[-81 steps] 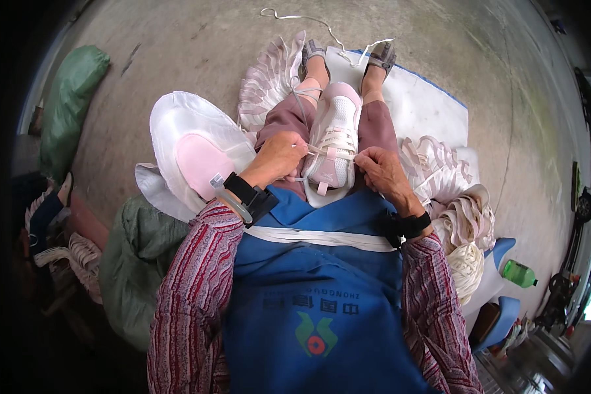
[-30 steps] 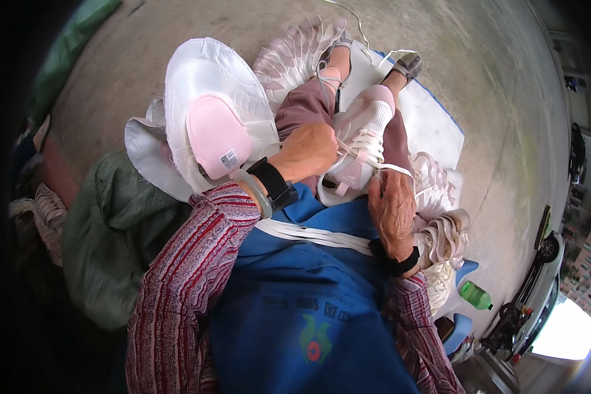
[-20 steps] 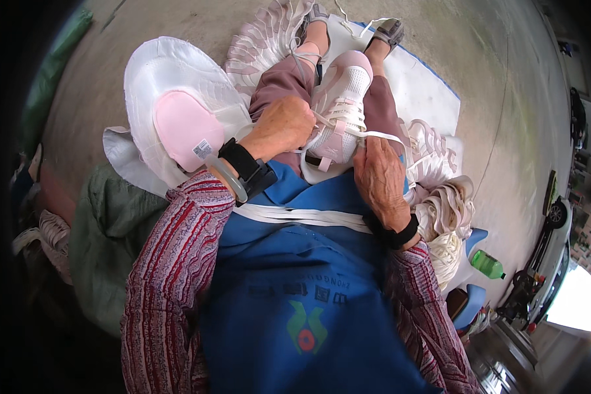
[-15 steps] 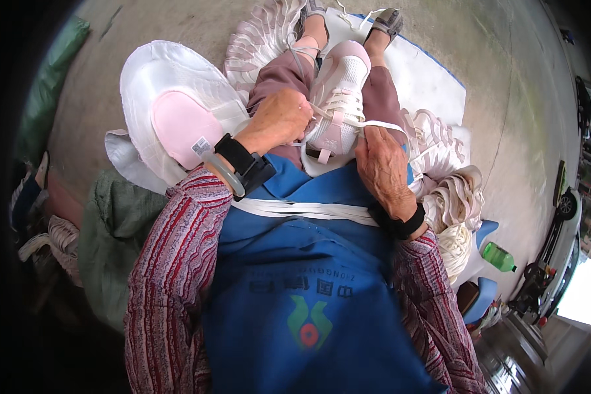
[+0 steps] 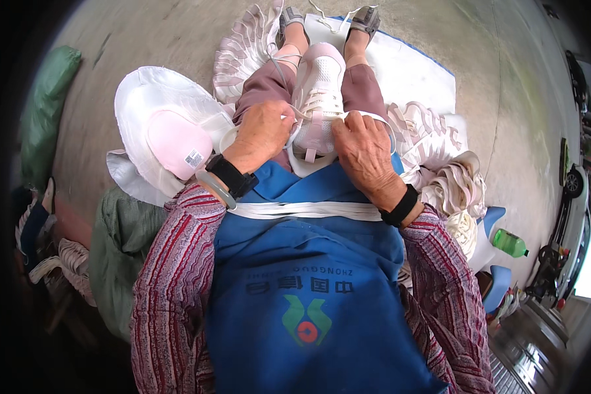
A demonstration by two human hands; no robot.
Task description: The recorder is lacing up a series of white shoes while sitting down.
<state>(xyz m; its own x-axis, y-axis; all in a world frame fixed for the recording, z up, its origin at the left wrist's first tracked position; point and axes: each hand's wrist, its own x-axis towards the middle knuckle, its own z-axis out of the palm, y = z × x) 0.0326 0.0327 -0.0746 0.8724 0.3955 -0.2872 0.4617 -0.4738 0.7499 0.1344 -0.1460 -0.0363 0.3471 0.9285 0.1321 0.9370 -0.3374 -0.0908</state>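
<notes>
Two striped sleeves (image 5: 177, 282) flank a blue apron (image 5: 302, 256), with a bundle of white strands (image 5: 308, 210) lying across its lap. Past the black wristbands, the left hand (image 5: 262, 134) is closed on a white lace (image 5: 300, 113) at the left of a white-and-pink shoe upper (image 5: 320, 92), and the right hand (image 5: 364, 148) is curled against the upper's right edge where lacing passes; its fingertips are too hidden to tell their grip. The hands are apart, with the upper's pink tongue between them. This upper rests between the mauve-trousered knees, toe pointing away. Left of the hands stands a large rounded white piece (image 5: 134, 118) with a pink patch; to the right are stacked pale uppers (image 5: 430, 134) and a cream coil (image 5: 465, 233). Farther out, a fan of uppers (image 5: 240, 59) lies beside feet in grey shoes (image 5: 364, 20), near a white sheet (image 5: 410, 62). Beyond are a green bottle (image 5: 509, 243), a green sack (image 5: 49, 111) and a parked car (image 5: 574, 190).
</notes>
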